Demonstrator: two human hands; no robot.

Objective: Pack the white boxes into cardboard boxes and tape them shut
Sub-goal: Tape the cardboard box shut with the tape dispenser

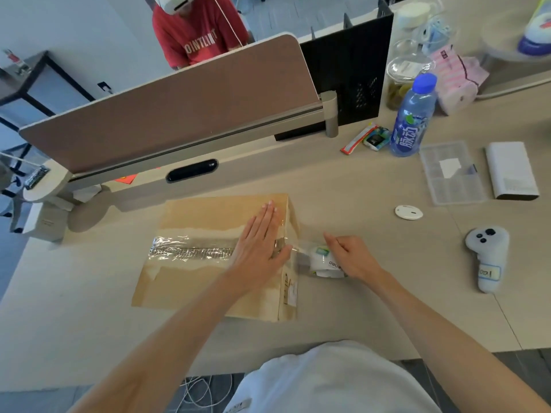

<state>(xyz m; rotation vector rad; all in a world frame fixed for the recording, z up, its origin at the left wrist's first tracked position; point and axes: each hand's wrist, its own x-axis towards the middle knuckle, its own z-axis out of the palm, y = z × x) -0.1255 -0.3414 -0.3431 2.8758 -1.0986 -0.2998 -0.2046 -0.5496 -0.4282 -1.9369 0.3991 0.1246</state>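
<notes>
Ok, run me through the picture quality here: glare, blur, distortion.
Head view: soft, even light with faint shadows; glare streaks on the clear tape across the cardboard box; wide-angle bending bows the desk divider; the top right corner, around the blue and white object, is smeared; the left hand, and the right hand gripping the tape roll, are fairly sharp.
</notes>
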